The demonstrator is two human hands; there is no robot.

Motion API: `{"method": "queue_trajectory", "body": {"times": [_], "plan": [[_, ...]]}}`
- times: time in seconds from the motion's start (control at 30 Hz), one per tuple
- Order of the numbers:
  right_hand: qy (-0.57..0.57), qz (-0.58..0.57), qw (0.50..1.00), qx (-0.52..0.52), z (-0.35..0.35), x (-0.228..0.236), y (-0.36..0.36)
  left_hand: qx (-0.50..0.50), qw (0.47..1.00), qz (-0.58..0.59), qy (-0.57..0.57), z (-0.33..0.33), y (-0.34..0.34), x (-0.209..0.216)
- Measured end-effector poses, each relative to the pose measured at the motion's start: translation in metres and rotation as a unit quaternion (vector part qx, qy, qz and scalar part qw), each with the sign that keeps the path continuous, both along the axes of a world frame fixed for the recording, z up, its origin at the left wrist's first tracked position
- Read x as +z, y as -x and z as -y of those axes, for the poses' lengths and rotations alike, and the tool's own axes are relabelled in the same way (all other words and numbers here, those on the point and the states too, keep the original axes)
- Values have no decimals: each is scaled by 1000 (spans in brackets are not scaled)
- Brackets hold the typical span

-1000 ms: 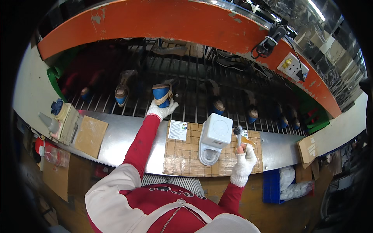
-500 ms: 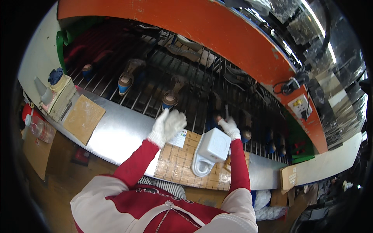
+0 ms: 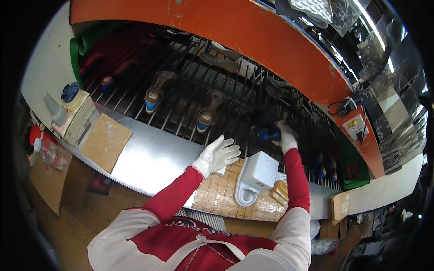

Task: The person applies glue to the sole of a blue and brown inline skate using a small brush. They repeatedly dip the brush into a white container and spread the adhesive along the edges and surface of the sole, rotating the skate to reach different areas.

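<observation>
My right hand (image 3: 286, 136), in a white knit glove, reaches over the rod rack and is closed on a dark blue shoe (image 3: 267, 132); the shoe is blurred and its far end lost in shadow. My left hand (image 3: 218, 156), gloved alike, is open with fingers spread and holds nothing. It hovers over the near edge of the metal ledge. Just beyond it a shoe with a blue heel (image 3: 206, 119) stands on the rods. Another blue-heeled shoe (image 3: 153, 99) is farther left.
A white plastic device (image 3: 260, 174) stands on the taped board (image 3: 217, 194), beside a yellow block (image 3: 279, 193). Tan cardboard (image 3: 106, 142) covers part of the metal ledge (image 3: 149, 151) at left. An orange hood (image 3: 217, 29) arches over the rack (image 3: 181, 119).
My right hand has moved forward and right, and the blue shoe is now in its grip. The left hand has shifted right and slightly nearer, its fingers spread.
</observation>
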State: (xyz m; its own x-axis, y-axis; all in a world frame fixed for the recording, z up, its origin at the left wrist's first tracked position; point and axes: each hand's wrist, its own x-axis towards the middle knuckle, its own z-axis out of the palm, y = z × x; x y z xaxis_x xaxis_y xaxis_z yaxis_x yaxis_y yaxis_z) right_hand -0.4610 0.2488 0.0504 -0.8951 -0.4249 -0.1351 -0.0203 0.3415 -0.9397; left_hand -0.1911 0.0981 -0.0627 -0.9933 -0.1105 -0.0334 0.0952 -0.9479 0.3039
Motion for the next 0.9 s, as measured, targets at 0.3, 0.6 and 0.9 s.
{"method": "queue_trajectory", "body": {"times": [0.3, 0.6, 0.9], "plan": [[265, 64, 958, 87, -50, 23, -136, -34, 997, -35, 61, -1, -24, 25], [148, 34, 955, 254, -96, -18, -289, -66, 960, -87, 257, -14, -125, 38], [188, 43, 941, 277, -39, 14, -300, -188, 864, -2, 468, -29, -179, 50]]}}
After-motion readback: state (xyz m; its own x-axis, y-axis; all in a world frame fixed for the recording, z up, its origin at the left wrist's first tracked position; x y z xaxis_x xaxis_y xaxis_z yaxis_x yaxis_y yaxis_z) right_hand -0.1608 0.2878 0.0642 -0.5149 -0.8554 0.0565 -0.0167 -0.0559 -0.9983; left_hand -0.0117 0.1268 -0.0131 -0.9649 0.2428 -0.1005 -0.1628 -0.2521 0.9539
